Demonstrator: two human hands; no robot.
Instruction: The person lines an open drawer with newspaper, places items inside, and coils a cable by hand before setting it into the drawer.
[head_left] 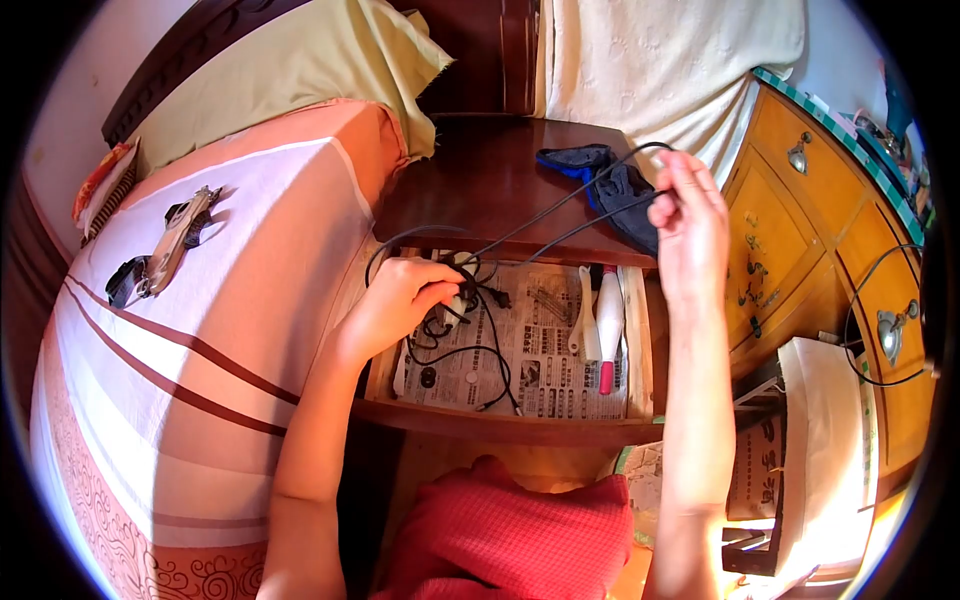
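A long black cable (560, 203) runs in loops between my two hands. My right hand (692, 210) is raised at the right, its fingers pinched on a loop of the cable. Over the open drawer (450, 405), my left hand (412, 297) is closed around the bunched part of the cable. Loose strands of it hang onto the newspaper (545, 340) that lines the drawer, and the plugs lie on the paper. A white hairbrush (585, 320) and a white stick-like object with a pink end (609, 325) lie along the drawer's right side.
Dark blue fabric items (625, 195) lie on the brown cabinet top (470, 170) above the drawer. The bed (230, 330), with a strapped item (172, 240) on it, stands left. A wooden cabinet (785, 220) and a white box (825, 450) are at right.
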